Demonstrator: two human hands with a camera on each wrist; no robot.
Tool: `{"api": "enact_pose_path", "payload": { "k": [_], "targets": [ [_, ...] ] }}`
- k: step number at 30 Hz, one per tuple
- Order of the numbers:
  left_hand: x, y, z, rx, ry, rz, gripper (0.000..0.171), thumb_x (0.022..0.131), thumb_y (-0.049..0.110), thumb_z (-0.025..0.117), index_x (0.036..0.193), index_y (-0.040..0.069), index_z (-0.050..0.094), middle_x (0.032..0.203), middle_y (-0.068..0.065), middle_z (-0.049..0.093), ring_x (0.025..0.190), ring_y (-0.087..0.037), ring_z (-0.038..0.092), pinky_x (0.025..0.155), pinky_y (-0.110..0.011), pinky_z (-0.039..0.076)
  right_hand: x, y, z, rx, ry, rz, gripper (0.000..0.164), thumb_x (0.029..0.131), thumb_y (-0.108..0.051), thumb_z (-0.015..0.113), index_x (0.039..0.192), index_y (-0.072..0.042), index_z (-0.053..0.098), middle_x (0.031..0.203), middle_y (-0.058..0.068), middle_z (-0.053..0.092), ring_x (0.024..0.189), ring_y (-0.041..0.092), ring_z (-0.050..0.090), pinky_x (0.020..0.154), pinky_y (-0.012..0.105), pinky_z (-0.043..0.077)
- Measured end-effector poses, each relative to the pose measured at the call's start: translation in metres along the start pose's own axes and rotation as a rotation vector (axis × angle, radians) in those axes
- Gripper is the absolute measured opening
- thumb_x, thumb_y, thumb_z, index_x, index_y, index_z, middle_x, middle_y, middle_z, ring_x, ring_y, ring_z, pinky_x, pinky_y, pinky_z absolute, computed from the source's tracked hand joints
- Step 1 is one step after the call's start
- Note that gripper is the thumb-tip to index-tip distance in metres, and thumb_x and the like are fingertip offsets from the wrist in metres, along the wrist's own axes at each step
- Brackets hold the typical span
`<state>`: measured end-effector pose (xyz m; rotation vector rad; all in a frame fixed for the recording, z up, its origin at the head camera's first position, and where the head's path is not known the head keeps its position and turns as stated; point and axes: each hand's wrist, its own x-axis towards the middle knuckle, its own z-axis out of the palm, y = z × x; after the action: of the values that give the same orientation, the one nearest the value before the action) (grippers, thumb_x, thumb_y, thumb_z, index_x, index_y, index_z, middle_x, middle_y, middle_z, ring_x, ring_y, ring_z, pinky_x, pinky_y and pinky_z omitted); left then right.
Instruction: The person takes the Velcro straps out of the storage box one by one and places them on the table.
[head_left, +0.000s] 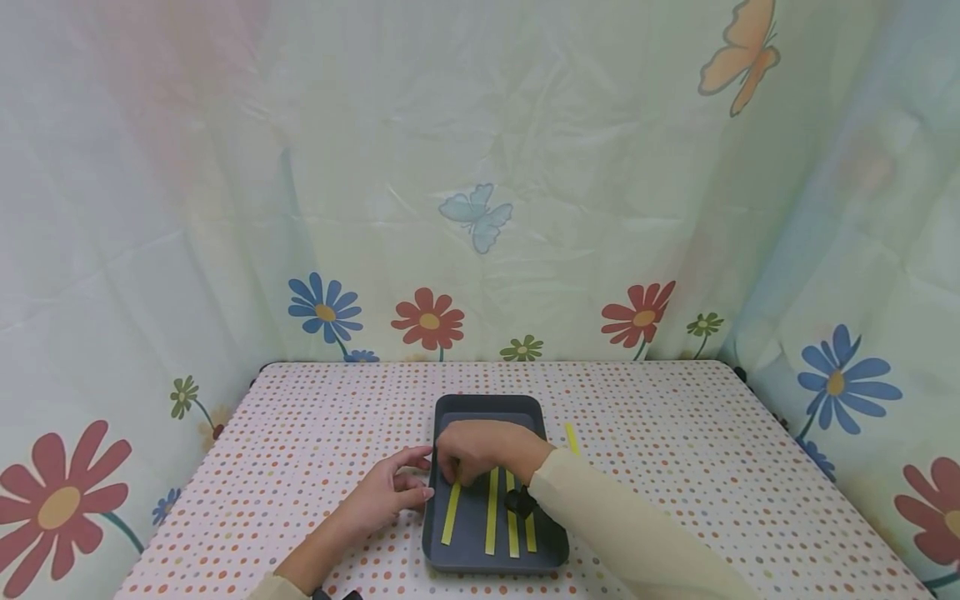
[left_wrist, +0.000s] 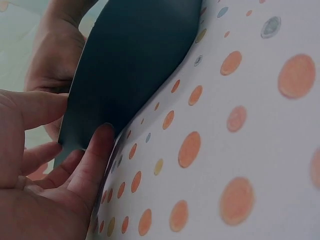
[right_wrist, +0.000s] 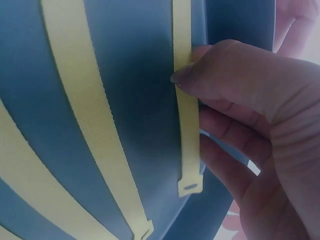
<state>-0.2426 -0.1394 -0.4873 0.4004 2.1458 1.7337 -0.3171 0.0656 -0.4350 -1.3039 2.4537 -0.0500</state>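
Observation:
My right hand [head_left: 480, 450] reaches into a dark grey-blue rectangular tray [head_left: 468, 537]. Thumb and fingers pinch a narrow yellow strap [right_wrist: 190, 125] with a slotted end, at the tray's left side. To its right, several more yellow straps [head_left: 491, 517] lie lengthwise on the tray floor, side by side and apart. My left hand [head_left: 378, 496] is at the tray's left outer wall. In the left wrist view, its fingertips touch that wall [left_wrist: 135, 55], fingers loosely bent without gripping. The right hand and sleeve hide part of the tray's middle.
Another yellow strap [head_left: 572, 437] lies on the dotted tablecloth [head_left: 660, 450], right of the tray and partly behind my right sleeve. A flower-printed curtain [head_left: 525, 283] stands behind the table and along both sides.

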Motion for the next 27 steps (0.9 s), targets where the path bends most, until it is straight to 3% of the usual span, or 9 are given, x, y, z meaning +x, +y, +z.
{"api": "enact_pose_path", "payload": {
  "k": [7, 27],
  "targets": [
    [0.001, 0.000, 0.000, 0.001, -0.003, 0.010, 0.066, 0.095, 0.013, 0.071, 0.154, 0.001, 0.041, 0.141, -0.021, 0.051, 0.096, -0.015, 0.071, 0.075, -0.026, 0.055, 0.000, -0.004, -0.004, -0.013, -0.009, 0.021, 0.021, 0.082, -0.004, 0.081, 0.079, -0.024, 0.076, 0.080, -0.017, 0.067, 0.070, 0.001, 0.059, 0.063, 0.016, 0.048],
    [-0.001, 0.001, -0.001, 0.014, -0.013, -0.013, 0.067, 0.096, 0.015, 0.071, 0.154, 0.003, 0.041, 0.139, -0.021, 0.052, 0.095, -0.019, 0.073, 0.073, -0.027, 0.053, -0.010, -0.007, -0.004, -0.016, 0.018, 0.092, 0.014, 0.086, -0.009, 0.081, 0.086, -0.023, 0.080, 0.082, -0.012, 0.075, 0.068, -0.002, 0.060, 0.064, 0.016, 0.050]
  ]
}}
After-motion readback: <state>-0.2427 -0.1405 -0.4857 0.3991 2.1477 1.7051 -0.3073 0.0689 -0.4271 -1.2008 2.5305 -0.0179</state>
